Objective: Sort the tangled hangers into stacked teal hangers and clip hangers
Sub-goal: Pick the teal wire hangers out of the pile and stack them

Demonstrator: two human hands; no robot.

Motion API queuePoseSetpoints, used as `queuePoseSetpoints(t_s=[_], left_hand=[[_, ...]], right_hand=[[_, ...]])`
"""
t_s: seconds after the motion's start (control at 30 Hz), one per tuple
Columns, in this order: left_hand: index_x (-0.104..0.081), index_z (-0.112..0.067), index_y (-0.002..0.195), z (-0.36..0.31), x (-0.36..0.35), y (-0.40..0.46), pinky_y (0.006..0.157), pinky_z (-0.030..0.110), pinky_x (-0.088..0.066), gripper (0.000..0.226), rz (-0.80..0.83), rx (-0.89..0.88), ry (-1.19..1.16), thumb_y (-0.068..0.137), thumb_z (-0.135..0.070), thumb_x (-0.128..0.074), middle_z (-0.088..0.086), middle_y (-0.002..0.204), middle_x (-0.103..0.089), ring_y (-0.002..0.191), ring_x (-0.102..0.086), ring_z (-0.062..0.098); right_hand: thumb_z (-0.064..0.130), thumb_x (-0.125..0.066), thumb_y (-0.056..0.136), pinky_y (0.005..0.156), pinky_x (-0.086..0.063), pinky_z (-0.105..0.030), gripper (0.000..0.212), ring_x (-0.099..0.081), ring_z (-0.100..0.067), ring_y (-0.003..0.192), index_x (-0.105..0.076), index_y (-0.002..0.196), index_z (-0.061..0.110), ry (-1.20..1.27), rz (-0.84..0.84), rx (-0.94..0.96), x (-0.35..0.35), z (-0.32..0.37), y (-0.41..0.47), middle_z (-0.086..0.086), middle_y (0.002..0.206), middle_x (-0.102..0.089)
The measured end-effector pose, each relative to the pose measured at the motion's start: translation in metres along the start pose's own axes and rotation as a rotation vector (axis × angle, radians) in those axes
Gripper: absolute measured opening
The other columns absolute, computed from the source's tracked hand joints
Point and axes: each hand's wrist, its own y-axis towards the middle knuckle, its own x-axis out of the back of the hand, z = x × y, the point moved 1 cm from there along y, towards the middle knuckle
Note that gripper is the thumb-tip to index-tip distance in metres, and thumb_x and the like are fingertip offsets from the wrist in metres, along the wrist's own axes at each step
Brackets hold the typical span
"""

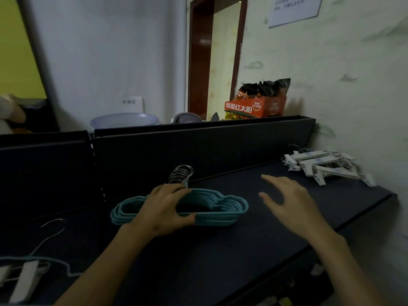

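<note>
Head view of a dark flat shelf top [220, 250] backed by a dark upright panel [198, 149]. The left hand [163, 209] grasps a stack of teal plastic hangers [223, 204] lying near the middle of the shelf, fingers over the top edge and thumb on the front bar; their bunched silver wire hooks [182, 173] rise behind the fingers. The right hand [287, 200], released with fingers spread, hovers just right of the stack, holding nothing. A pile of white clip hangers [326, 166] lies at the far right corner. At lower left lie a single teal hanger with wire hook [50, 230] and white clip hangers [24, 281]. An orange carton of snack packets [256, 107] and a translucent basin [124, 121] stand behind the panel.
</note>
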Motion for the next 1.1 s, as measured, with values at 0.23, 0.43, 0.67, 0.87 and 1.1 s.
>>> queuePoseSetpoints(t_s=[0.23, 0.43, 0.67, 0.87, 1.1], left_hand=[[-0.044, -0.027, 0.137, -0.023, -0.001, -0.031, 0.113, 0.031, -0.001, 0.079, -0.077, 0.164, 0.095, 0.072, -0.069, -0.033, 0.0, 0.149, -0.035, 0.139, -0.027, 0.016], [-0.057, -0.024, 0.127, -0.04, 0.016, -0.113, 0.102, 0.041, -0.036, 0.065, -0.145, 0.443, 0.274, 0.077, -0.061, -0.037, 0.002, 0.132, -0.055, 0.121, -0.052, 0.022], [-0.059, -0.024, 0.123, -0.047, 0.042, -0.234, 0.094, 0.043, -0.043, 0.06, -0.171, 0.767, 0.362, 0.08, -0.059, -0.036, 0.002, 0.129, -0.057, 0.116, -0.055, 0.024], [-0.053, -0.028, 0.129, -0.059, 0.064, -0.345, 0.102, 0.041, -0.035, 0.058, -0.262, 0.98, 0.331, 0.082, -0.058, -0.04, -0.002, 0.138, -0.049, 0.127, -0.044, 0.022], [-0.057, -0.027, 0.125, -0.071, 0.076, -0.467, 0.097, 0.041, -0.037, 0.06, -0.308, 1.171, 0.3, 0.078, -0.059, -0.037, -0.001, 0.133, -0.053, 0.123, -0.047, 0.023]], right_hand=[[0.043, -0.051, 0.092, 0.096, -0.039, -0.029, 0.05, -0.044, -0.01, 0.115, -0.041, 0.14, 0.029, 0.02, 0.083, 0.192, -0.019, 0.013, -0.004, 0.009, 0.127, -0.051], [0.044, -0.051, 0.091, 0.099, -0.038, -0.035, 0.051, -0.045, -0.015, 0.116, -0.043, 0.138, 0.026, 0.073, 0.122, 0.374, -0.051, 0.064, -0.021, 0.005, 0.127, -0.05], [0.05, -0.046, 0.092, 0.106, -0.033, -0.035, 0.056, -0.035, -0.017, 0.129, -0.036, 0.143, 0.028, 0.118, 0.194, 0.483, -0.083, 0.138, -0.074, 0.002, 0.138, -0.041], [0.046, -0.051, 0.092, 0.101, -0.036, -0.036, 0.052, -0.037, -0.018, 0.127, -0.044, 0.139, 0.025, 0.243, 0.278, 0.635, -0.095, 0.219, -0.142, 0.002, 0.134, -0.046], [0.04, -0.056, 0.091, 0.089, -0.046, -0.037, 0.046, -0.05, -0.019, 0.112, -0.05, 0.133, 0.023, 0.357, 0.365, 0.82, -0.107, 0.304, -0.241, 0.004, 0.118, -0.056]])
